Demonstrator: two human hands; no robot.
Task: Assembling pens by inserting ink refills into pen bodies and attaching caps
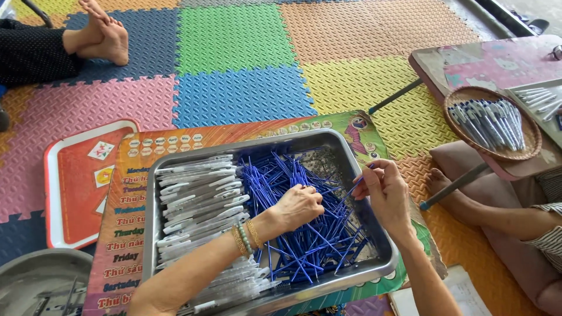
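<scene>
Blue plastic refills [304, 228] are heaped loosely in the right half of a shallow metal tray [351, 155], seen from above through a head-worn camera. White-and-clear pen barrels [199, 199] are stacked in rows along the tray's left half, touching the blue heap. The left hand [298, 206] is laid palm-down on the refills, its fingers curled into the pile; whether any refill is actually gripped cannot be told. Beaded bracelets [246, 237] are worn on that wrist. The right hand [383, 190] is held just above the tray's right edge, and a single blue refill [358, 182] is pinched between thumb and fingertips, with the other fingers loosely bent.

The tray is set on a colourful printed board [126, 234], which rests on a floor of interlocking foam mats [234, 64] in green, blue, pink, orange and yellow. A red-and-white tray [70, 193] lies beside the board on the left, and a grey round basin [35, 275] is seen at the lower left corner. At the upper right, a woven basket [527, 146] filled with assembled pens [489, 120] sits on a low pink table [497, 58]. Another person's bare feet [99, 35] are seen at the upper left, and a second person's leg and arm [492, 213] at the right edge.
</scene>
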